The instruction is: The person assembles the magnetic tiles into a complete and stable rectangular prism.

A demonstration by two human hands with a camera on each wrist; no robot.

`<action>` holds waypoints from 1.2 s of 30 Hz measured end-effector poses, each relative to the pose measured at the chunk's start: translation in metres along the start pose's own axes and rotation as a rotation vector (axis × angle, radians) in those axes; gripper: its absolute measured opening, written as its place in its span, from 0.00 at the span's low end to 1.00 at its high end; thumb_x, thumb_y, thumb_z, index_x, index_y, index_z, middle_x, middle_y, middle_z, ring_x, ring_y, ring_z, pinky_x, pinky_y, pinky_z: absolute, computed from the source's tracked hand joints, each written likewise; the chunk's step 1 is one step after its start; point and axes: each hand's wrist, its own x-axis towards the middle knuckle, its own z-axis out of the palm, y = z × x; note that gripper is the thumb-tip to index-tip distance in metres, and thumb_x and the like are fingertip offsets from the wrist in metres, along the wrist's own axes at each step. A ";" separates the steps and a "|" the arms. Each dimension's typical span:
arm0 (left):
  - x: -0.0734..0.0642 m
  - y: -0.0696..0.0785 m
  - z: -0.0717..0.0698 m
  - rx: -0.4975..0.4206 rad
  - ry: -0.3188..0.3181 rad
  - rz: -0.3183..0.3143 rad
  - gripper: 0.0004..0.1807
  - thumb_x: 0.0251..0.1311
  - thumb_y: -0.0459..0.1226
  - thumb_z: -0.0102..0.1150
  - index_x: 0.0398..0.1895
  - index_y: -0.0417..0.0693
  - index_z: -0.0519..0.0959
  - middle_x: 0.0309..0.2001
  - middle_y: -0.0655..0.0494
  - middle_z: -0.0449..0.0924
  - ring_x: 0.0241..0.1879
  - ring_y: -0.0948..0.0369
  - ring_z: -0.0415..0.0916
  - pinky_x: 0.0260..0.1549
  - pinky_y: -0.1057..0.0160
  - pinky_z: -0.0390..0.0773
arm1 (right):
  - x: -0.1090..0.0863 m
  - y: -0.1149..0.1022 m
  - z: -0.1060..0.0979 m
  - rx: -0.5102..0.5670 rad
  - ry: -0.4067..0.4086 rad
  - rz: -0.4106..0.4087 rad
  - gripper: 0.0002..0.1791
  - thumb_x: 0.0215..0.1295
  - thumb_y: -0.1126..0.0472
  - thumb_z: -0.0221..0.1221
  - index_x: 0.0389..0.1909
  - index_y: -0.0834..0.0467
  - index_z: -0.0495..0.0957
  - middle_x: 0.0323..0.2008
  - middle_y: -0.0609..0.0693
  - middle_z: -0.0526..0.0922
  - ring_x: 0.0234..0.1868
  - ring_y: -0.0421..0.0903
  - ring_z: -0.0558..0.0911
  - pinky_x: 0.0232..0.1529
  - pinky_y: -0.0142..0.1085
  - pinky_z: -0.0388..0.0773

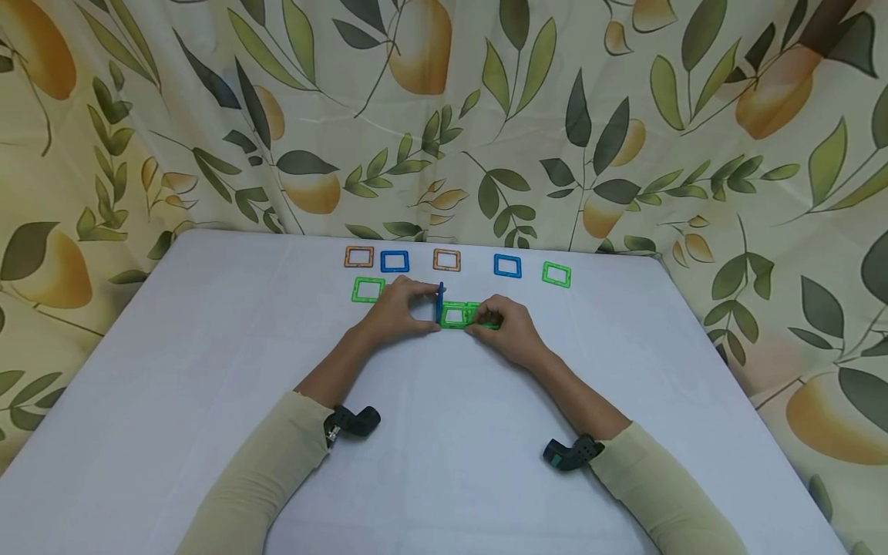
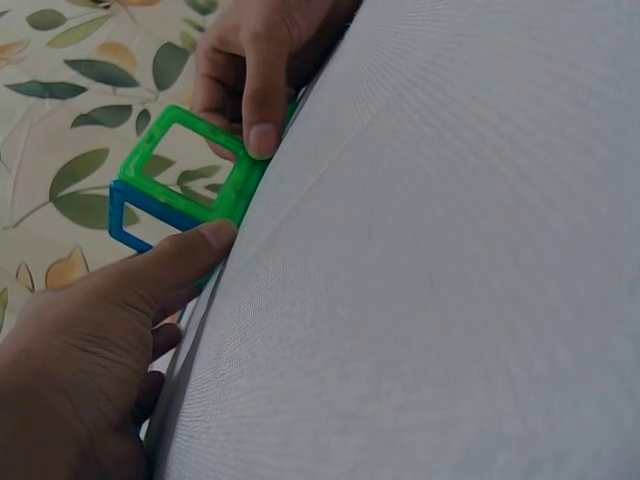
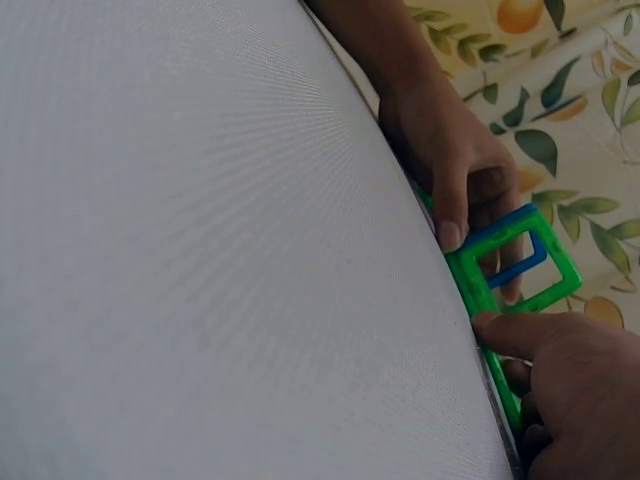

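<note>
A blue square frame tile (image 1: 439, 303) stands upright on the table, and my left hand (image 1: 397, 310) holds it between thumb and fingers. Its edge meets a green square frame tile (image 2: 150, 180) that also appears to stand upright, seen joined to the blue one (image 2: 145, 220) in the left wrist view. My right hand (image 1: 512, 330) pinches green tile pieces (image 3: 505, 385) at the right side of this small structure. Some green edging lies low along the tabletop; the right fingers partly hide it.
Behind the hands lie loose frame tiles: orange (image 1: 358, 257), blue (image 1: 395, 261), orange (image 1: 447, 260), blue (image 1: 507, 266) and green (image 1: 556, 274). Another green tile (image 1: 366, 289) lies beside my left hand. A patterned curtain (image 1: 444, 154) hangs behind the white table (image 1: 444, 462).
</note>
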 end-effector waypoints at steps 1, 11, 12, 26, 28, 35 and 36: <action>0.000 0.000 0.000 -0.002 -0.001 -0.001 0.38 0.51 0.43 0.84 0.67 0.47 0.81 0.55 0.56 0.86 0.56 0.56 0.72 0.57 0.54 0.74 | 0.000 0.000 0.000 0.002 0.000 -0.002 0.09 0.61 0.66 0.75 0.38 0.61 0.84 0.37 0.51 0.82 0.36 0.48 0.76 0.39 0.38 0.74; 0.001 -0.001 -0.001 -0.016 0.002 0.004 0.38 0.50 0.42 0.85 0.67 0.45 0.81 0.58 0.54 0.85 0.59 0.55 0.72 0.61 0.54 0.73 | 0.000 -0.001 -0.001 0.028 -0.008 -0.005 0.09 0.62 0.68 0.74 0.38 0.61 0.83 0.37 0.52 0.82 0.37 0.49 0.76 0.39 0.37 0.74; 0.001 -0.001 -0.001 -0.016 0.003 0.006 0.38 0.50 0.42 0.85 0.67 0.45 0.81 0.58 0.54 0.84 0.60 0.55 0.72 0.61 0.54 0.73 | 0.000 -0.001 -0.002 0.029 -0.007 -0.006 0.09 0.62 0.68 0.74 0.38 0.61 0.83 0.37 0.52 0.82 0.37 0.49 0.76 0.39 0.37 0.74; 0.002 0.001 0.000 -0.019 0.003 0.000 0.39 0.50 0.42 0.85 0.67 0.44 0.81 0.58 0.53 0.84 0.58 0.54 0.72 0.60 0.53 0.73 | 0.000 -0.001 -0.002 0.020 0.006 -0.008 0.08 0.62 0.67 0.74 0.38 0.61 0.84 0.36 0.51 0.82 0.36 0.48 0.76 0.38 0.37 0.74; 0.002 0.001 0.000 -0.019 0.003 -0.003 0.39 0.50 0.41 0.85 0.67 0.44 0.81 0.58 0.53 0.84 0.58 0.55 0.72 0.60 0.53 0.73 | 0.000 0.000 -0.002 0.019 0.005 -0.009 0.09 0.62 0.67 0.74 0.38 0.61 0.84 0.36 0.51 0.82 0.36 0.48 0.76 0.38 0.36 0.74; 0.001 0.000 0.001 -0.013 -0.001 0.003 0.39 0.50 0.41 0.85 0.67 0.44 0.80 0.57 0.54 0.85 0.58 0.55 0.72 0.60 0.54 0.72 | -0.001 -0.001 -0.005 0.011 -0.023 0.007 0.11 0.61 0.66 0.75 0.41 0.61 0.83 0.38 0.51 0.84 0.37 0.48 0.78 0.40 0.38 0.76; 0.001 0.000 0.002 -0.017 -0.001 0.003 0.39 0.50 0.41 0.85 0.67 0.44 0.80 0.56 0.55 0.86 0.58 0.55 0.72 0.60 0.54 0.72 | -0.001 -0.002 -0.007 0.011 -0.033 0.018 0.12 0.61 0.66 0.75 0.42 0.61 0.83 0.38 0.51 0.84 0.38 0.48 0.79 0.41 0.38 0.77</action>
